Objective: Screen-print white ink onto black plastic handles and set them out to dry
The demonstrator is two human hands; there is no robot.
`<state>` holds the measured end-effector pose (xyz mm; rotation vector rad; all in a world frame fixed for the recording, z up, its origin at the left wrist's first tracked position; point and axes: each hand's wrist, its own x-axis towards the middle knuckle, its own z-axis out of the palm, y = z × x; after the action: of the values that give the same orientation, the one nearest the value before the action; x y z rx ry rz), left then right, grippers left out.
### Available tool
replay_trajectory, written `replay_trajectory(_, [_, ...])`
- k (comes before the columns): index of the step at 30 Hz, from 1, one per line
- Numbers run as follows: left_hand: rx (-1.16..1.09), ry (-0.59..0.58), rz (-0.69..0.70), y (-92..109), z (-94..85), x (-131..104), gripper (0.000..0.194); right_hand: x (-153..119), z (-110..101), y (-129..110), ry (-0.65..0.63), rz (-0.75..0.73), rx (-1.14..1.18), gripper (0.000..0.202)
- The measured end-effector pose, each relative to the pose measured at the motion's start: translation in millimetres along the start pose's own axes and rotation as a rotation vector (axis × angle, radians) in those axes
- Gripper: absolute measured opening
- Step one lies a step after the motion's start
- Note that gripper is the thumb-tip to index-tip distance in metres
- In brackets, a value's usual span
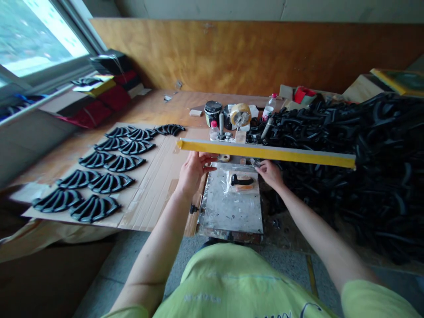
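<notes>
At the left back corner of a grey metal plate [232,210], my left hand [193,173] is open, its fingers stretched to the right and apart. It appears to hold nothing. My right hand [270,175] is closed at the plate's right back corner, fingertips pinched by a small metal part; what they grip, if anything, is too small to make out. Between the hands, a black curved piece [241,180] lies on the plate in a clear-taped holder with an orange-brown block [244,187]. A long yellow bar [265,151] crosses above both hands, hiding part of the metal fittings behind.
Black fan-shaped parts [124,163] lie in rows on cardboard [145,194] at left. A large heap of black pieces [347,194] fills the right. Behind the bar stand a dark tub [212,112], a tape roll [240,115] and a red-capped bottle [270,107].
</notes>
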<state>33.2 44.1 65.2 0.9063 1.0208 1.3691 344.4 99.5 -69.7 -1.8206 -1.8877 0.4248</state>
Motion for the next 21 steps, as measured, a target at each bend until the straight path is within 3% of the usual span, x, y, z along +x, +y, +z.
replay_trajectory(3, [-0.032,0.081,-0.107,-29.1,5.7,-7.3,0.057,-29.5,26.1,-19.8,-0.147,-0.236,-0.101,0.042])
replay_trajectory(6, [-0.014,-0.040,-0.502,-79.3,7.7,-37.2,0.063,-54.3,31.0,-53.3,-0.145,-0.261,-0.231,0.019])
replay_trajectory(8, [-0.036,-0.119,-0.687,-109.3,8.8,-59.4,0.064,-73.9,30.4,-79.2,-0.116,-0.294,-0.230,0.016])
replay_trajectory(11, [-0.061,-0.056,-0.709,-133.0,-2.2,-78.4,0.052,-100.2,31.7,-105.9,-0.181,-0.531,-0.126,0.017])
replay_trajectory(13, [0.037,0.032,-0.681,-136.6,-29.0,-78.7,0.049,-105.4,28.6,-100.1,-0.241,-0.613,-0.050,0.018])
replay_trajectory(14, [0.122,0.086,-0.662,-136.8,-49.3,-76.4,0.050,-103.4,24.3,-88.2,-0.232,-0.554,-0.048,0.019])
replay_trajectory(17, [0.435,0.271,-0.599,-140.5,-125.6,-67.6,0.056,-87.0,5.0,-26.7,-0.125,-0.056,-0.217,0.020])
replay_trajectory(18, [0.553,0.323,-0.602,-143.9,-150.4,-65.5,0.056,-81.6,-0.9,-3.5,-0.143,0.095,-0.283,0.020])
replay_trajectory(21, [0.883,0.293,-0.671,-157.7,-201.0,-62.8,0.056,-74.1,-9.6,50.4,-0.282,0.323,-0.333,0.048])
